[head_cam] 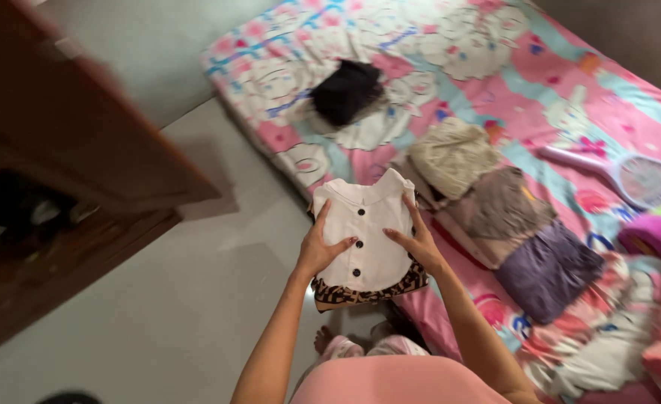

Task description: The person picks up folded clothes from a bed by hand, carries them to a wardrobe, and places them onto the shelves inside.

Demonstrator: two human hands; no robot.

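I hold a small stack of folded clothes out in front of me. On top is a white folded shirt (366, 228) with dark buttons, and under it a leopard-print garment (360, 294) shows at the near edge. My left hand (320, 247) grips the stack's left side, thumb on the white cloth. My right hand (418, 241) grips the right side, fingers spread over the top. The stack hangs above the mattress's near corner and the floor.
A mattress with a pink patterned sheet (495, 75) carries a black garment (345, 91), folded beige (454, 153), brown (499, 209) and purple (549, 269) clothes, and a racket-shaped swatter (629, 176). An open wooden cupboard door (76, 120) stands at left over grey floor (181, 299).
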